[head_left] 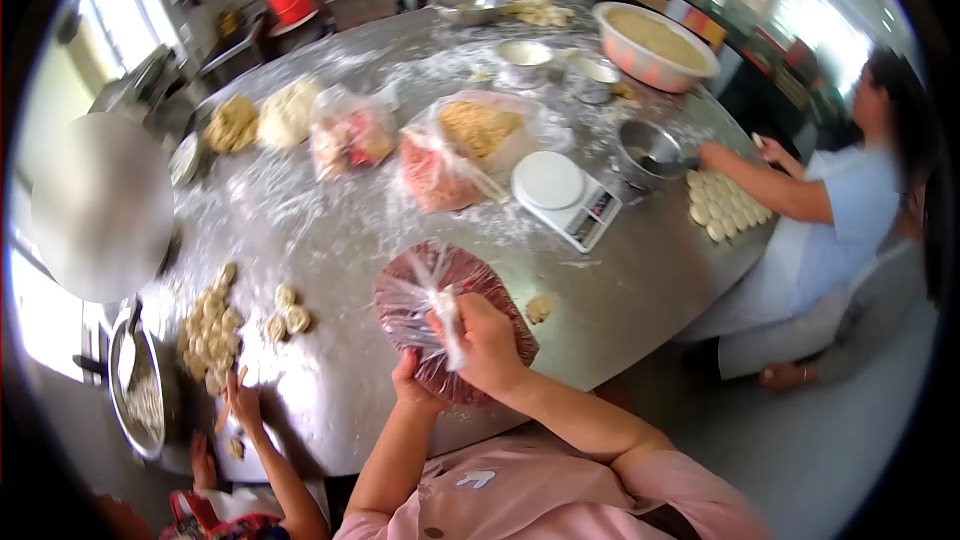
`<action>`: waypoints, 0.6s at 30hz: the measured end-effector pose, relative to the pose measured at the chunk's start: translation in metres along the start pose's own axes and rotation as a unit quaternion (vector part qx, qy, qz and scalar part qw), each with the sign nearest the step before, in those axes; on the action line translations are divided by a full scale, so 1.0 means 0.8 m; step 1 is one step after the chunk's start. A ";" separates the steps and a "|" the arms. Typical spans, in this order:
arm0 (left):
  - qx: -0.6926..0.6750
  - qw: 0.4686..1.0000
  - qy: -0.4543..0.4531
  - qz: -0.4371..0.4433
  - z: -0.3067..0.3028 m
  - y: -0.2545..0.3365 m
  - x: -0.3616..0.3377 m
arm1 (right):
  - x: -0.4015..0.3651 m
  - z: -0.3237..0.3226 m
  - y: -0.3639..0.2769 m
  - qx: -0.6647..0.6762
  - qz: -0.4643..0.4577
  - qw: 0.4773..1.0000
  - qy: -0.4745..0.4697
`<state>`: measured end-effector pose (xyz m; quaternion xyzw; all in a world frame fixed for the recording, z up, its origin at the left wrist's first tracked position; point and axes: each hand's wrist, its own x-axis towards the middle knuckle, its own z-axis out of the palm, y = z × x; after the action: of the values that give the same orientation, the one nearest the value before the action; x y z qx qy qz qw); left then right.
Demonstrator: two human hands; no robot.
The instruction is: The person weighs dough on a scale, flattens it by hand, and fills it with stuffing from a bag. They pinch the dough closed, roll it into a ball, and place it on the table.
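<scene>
A clear plastic bag of dark red filling (500,345) sits at the front of the metal table, its neck twisted into a whitish tail. My right hand (482,340) is closed round that gathered neck. At the bag's lower left side, my left hand (415,385) grips it with the thumb up; its other fingers are partly hidden beneath the bag. A small flattened piece of dough (539,309) lies just right of the bag. Beyond it stands a white kitchen scale (566,198), next to an open bag of yellow crumbly filling (480,128).
Left of me, a co-worker's hands (240,402) are near small dough pieces (210,330) and a metal pan (168,415). At right, another person (830,190) works beside rows of dough balls (722,205). Dough lumps (290,112), metal bowls (468,6) and a large tub (608,48) stand farther back.
</scene>
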<state>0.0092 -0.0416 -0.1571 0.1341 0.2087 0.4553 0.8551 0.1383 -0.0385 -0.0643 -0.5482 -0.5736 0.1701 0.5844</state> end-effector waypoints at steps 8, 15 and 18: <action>0.105 0.988 -0.108 -0.016 0.044 -0.020 0.049 | -0.007 -0.063 0.007 -0.008 -0.037 0.999 -0.022; 0.165 0.955 -0.245 -0.020 0.114 -0.050 0.081 | 0.011 -0.138 0.017 -0.077 -0.026 0.993 0.086; 0.164 0.965 -0.167 -0.116 0.107 -0.071 0.096 | 0.008 -0.180 0.031 -0.090 0.050 0.983 0.151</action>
<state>0.1294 -0.0121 -0.1238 0.3219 0.1488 0.2838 0.8909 0.2739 -0.0889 -0.0449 -0.6457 -0.4640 0.0621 0.6033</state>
